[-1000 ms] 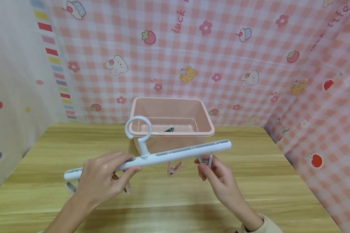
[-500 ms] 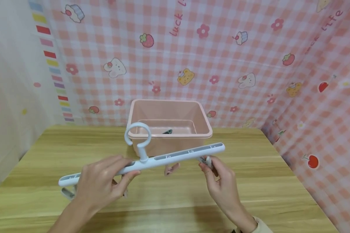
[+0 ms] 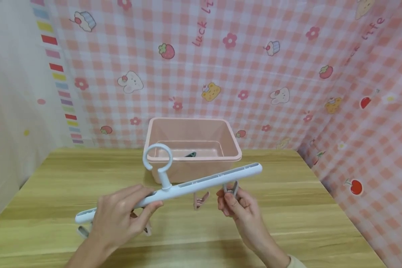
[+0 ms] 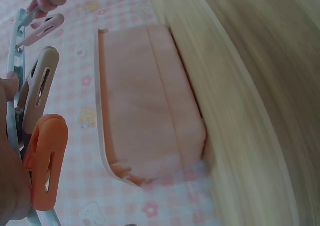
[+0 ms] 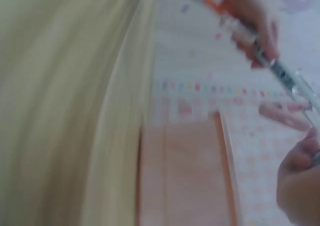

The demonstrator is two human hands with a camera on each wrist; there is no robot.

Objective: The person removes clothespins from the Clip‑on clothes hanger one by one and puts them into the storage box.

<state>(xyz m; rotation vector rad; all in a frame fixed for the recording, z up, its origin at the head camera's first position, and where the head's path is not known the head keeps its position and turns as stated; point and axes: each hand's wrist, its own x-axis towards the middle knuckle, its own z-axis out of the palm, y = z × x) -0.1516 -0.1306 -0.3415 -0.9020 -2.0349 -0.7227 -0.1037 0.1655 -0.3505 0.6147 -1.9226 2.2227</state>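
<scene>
A pale blue clip hanger (image 3: 207, 182) with an open ring hook is held up in front of me, its right end higher. My left hand (image 3: 117, 219) grips its bar left of the hook. Below the right end, my right hand (image 3: 244, 214) pinches a grey clip (image 3: 235, 188), whose tip lies close under the bar. A pink clip (image 3: 200, 201) hangs from the bar between the hands. Around the left hand hang a beige clip (image 4: 42, 83) and an orange clip (image 4: 48, 161), partly hidden by that hand in the head view. A grey clip (image 3: 83, 232) shows at the far left.
Behind the hanger, a pink plastic bin (image 3: 201, 169) stands on the wooden table (image 3: 288, 208). A dark green clip (image 3: 191, 154) lies inside it. Checked pink cloth (image 3: 187, 67) covers the back and right sides.
My right hand has turned the grey clip and shifted slightly left with it. The left hand keeps its grip on the hanger, which has swayed a little.
</scene>
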